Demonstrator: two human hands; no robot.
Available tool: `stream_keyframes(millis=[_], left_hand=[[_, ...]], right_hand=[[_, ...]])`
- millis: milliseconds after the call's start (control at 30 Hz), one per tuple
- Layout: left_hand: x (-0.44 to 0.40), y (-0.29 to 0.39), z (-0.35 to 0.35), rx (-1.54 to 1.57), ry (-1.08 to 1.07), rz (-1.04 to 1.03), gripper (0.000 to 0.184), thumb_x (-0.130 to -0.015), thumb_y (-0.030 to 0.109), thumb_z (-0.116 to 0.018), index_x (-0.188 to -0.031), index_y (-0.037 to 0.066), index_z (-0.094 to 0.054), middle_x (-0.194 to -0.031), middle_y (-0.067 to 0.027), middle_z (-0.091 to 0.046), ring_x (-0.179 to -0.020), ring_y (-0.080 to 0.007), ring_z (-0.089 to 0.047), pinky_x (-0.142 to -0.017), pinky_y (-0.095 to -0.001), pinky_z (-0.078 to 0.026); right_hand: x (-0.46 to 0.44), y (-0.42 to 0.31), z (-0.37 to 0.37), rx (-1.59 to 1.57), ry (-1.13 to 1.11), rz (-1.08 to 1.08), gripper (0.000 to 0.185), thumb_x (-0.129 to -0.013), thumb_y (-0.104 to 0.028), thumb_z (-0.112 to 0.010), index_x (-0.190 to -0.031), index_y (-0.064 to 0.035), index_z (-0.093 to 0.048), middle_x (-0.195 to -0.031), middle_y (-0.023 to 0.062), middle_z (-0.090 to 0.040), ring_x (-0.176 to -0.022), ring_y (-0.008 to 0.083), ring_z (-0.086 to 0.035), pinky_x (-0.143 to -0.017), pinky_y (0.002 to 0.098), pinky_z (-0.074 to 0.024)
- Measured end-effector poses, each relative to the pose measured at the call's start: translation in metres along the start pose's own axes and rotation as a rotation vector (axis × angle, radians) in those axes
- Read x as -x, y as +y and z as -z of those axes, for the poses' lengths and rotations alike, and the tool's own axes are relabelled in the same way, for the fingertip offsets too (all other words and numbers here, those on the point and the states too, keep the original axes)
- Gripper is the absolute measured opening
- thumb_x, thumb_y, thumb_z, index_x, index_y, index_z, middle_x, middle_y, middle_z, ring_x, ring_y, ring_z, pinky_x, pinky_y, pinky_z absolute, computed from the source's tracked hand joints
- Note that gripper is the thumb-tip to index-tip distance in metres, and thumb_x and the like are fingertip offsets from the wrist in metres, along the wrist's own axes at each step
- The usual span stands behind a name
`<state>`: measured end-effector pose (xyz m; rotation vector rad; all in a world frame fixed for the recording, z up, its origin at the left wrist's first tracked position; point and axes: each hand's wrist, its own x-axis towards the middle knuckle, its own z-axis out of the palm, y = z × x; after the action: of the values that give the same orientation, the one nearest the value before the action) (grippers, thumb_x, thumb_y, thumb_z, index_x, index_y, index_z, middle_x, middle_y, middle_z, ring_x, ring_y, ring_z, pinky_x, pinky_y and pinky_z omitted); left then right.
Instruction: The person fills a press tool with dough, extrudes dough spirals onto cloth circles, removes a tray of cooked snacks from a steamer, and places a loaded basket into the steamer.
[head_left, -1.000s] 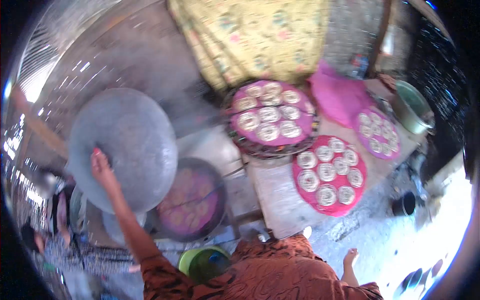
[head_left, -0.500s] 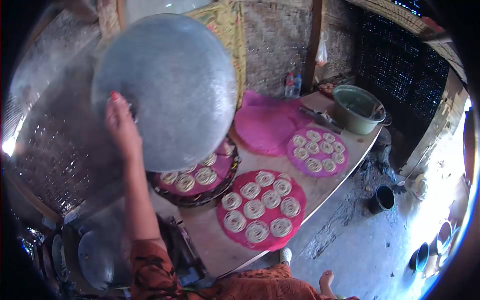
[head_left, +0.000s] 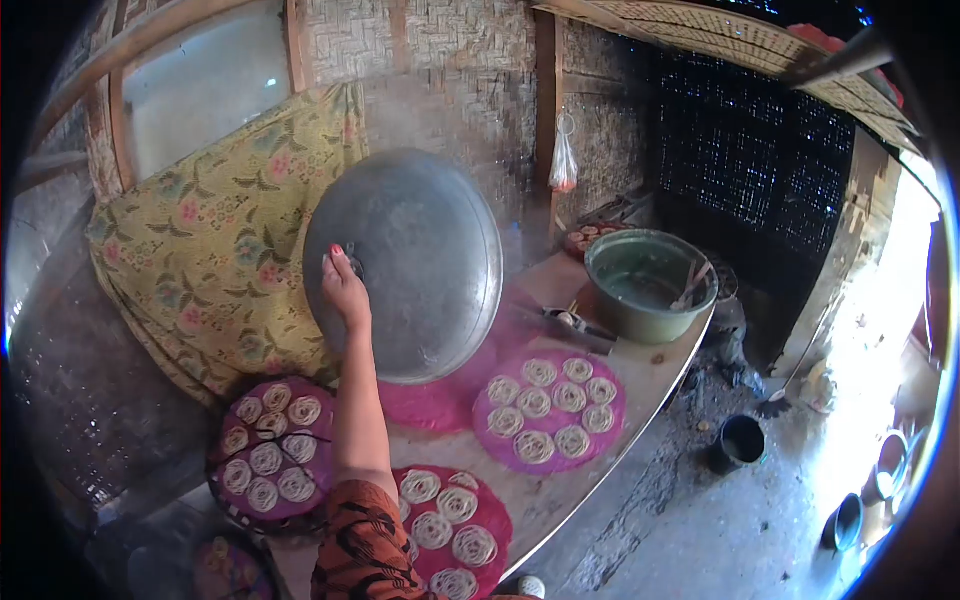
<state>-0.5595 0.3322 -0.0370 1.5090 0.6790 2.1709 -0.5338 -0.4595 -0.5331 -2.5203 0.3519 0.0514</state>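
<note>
My left hand is closed on the small handle of a big round metal lid. The lid is tilted up on its edge, its outer face toward me, above a flat pink sheet that it partly hides. Left of my forearm, a round dark-rimmed steamer holds a pink sheet with several coiled noodle nests. Below the lid, a red-pink round sheet carries more nests, partly behind my sleeve. To its upper right lies a purple-pink sheet of nests. My right hand is out of view.
A green basin with utensils in it stands at the table's far end, beside a metal tool. A patterned cloth hangs behind the steamer. Black buckets stand on the floor at right. Steam drifts near the wall.
The lid has moved from over the steamer to beyond it, above the pink sheet, uncovering the nests in the steamer. My view has shifted, and the patterned cloth shows more fully.
</note>
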Motion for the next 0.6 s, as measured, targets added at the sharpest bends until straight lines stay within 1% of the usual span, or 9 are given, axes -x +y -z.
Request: stream_keyframes(millis=[33,67,133,167,267,333,433,533,600], left_hand=[[0.008,-0.01,-0.006,-0.14,-0.055,-0.03,0.038,-0.095,0.029,-0.043,-0.09,-0.005,-0.059,-0.075,-0.0183,-0.06,-0.07,-0.0314,-0.059,-0.063,-0.0373,-0.046],[0.016,-0.02,-0.012,-0.145,-0.044,-0.023,0.038,-0.095,0.029,-0.043,-0.09,-0.005,-0.059,-0.075,-0.0183,-0.06,-0.07,-0.0314,-0.059,-0.063,-0.0373,-0.046],[0.03,-0.043,-0.024,-0.322,-0.077,-0.126,0.037,-0.094,0.029,-0.043,-0.084,-0.003,-0.058,-0.074,-0.0213,-0.059,-0.07,-0.038,-0.057,-0.061,-0.0422,-0.044],[0.035,-0.053,-0.029,-0.405,-0.072,-0.199,0.038,-0.094,0.031,-0.042,-0.091,-0.002,-0.061,-0.078,-0.0189,-0.062,-0.071,-0.0365,-0.059,-0.062,-0.0418,-0.044],[0.056,-0.081,-0.042,-0.553,-0.157,-0.279,0.037,-0.092,0.033,-0.046,-0.083,0.001,-0.06,-0.077,-0.0185,-0.061,-0.071,-0.0359,-0.059,-0.06,-0.0438,-0.045],[0.065,-0.091,-0.051,-0.598,-0.161,-0.248,0.035,-0.092,0.033,-0.047,-0.084,0.004,-0.062,-0.076,-0.0165,-0.061,-0.069,-0.0347,-0.059,-0.06,-0.0435,-0.045],[0.077,-0.105,-0.062,-0.615,-0.171,-0.331,0.032,-0.091,0.034,-0.048,-0.086,0.006,-0.063,-0.075,-0.0159,-0.062,-0.069,-0.0338,-0.06,-0.06,-0.0421,-0.046],[0.088,-0.117,-0.068,-0.573,-0.227,-0.248,0.031,-0.09,0.033,-0.049,-0.086,0.006,-0.064,-0.077,-0.0157,-0.063,-0.07,-0.0333,-0.061,-0.061,-0.0416,-0.047],[0.099,-0.123,-0.064,-0.681,-0.285,-0.209,0.03,-0.09,0.032,-0.049,-0.089,0.006,-0.064,-0.081,-0.0154,-0.064,-0.071,-0.0321,-0.062,-0.062,-0.0404,-0.048]], right_hand=[[-0.008,-0.018,-0.001,0.0,-0.017,0.014,0.01,-0.075,-0.014,-0.061,-0.076,-0.0046,-0.056,-0.066,0.0155,-0.055,-0.065,0.0283,-0.053,-0.061,0.0416,-0.0443],[-0.015,-0.036,-0.004,0.0,-0.037,0.031,0.01,-0.075,-0.014,-0.061,-0.076,-0.0046,-0.056,-0.066,0.0155,-0.055,-0.065,0.0282,-0.053,-0.06,0.0416,-0.0443],[-0.031,-0.064,-0.009,0.006,-0.071,0.059,0.01,-0.075,-0.014,-0.061,-0.076,-0.0047,-0.056,-0.066,0.0154,-0.055,-0.065,0.028,-0.053,-0.06,0.0415,-0.0443],[-0.038,-0.076,-0.013,0.006,-0.089,0.07,0.01,-0.075,-0.014,-0.061,-0.076,-0.0047,-0.056,-0.066,0.0153,-0.055,-0.064,0.0279,-0.053,-0.059,0.0414,-0.0443],[-0.056,-0.104,-0.024,0.007,-0.13,0.095,0.01,-0.075,-0.014,-0.061,-0.076,-0.0047,-0.056,-0.066,0.0152,-0.054,-0.063,0.0275,-0.053,-0.059,0.0413,-0.0443],[-0.067,-0.114,-0.031,0.013,-0.153,0.11,0.01,-0.075,-0.014,-0.061,-0.076,-0.0048,-0.056,-0.065,0.0151,-0.054,-0.063,0.0273,-0.053,-0.058,0.0412,-0.0442],[-0.078,-0.124,-0.036,0.022,-0.188,0.129,0.01,-0.075,-0.014,-0.061,-0.076,-0.0048,-0.056,-0.065,0.015,-0.054,-0.062,0.027,-0.053,-0.057,0.041,-0.0442],[-0.088,-0.128,-0.037,0.034,-0.222,0.149,0.011,-0.075,-0.014,-0.061,-0.076,-0.0049,-0.056,-0.065,0.0149,-0.054,-0.061,0.0266,-0.052,-0.056,0.0409,-0.0442],[-0.091,-0.128,-0.04,0.04,-0.25,0.164,0.011,-0.075,-0.014,-0.061,-0.076,-0.0049,-0.056,-0.064,0.0148,-0.054,-0.061,0.0264,-0.052,-0.056,0.0408,-0.0442]])
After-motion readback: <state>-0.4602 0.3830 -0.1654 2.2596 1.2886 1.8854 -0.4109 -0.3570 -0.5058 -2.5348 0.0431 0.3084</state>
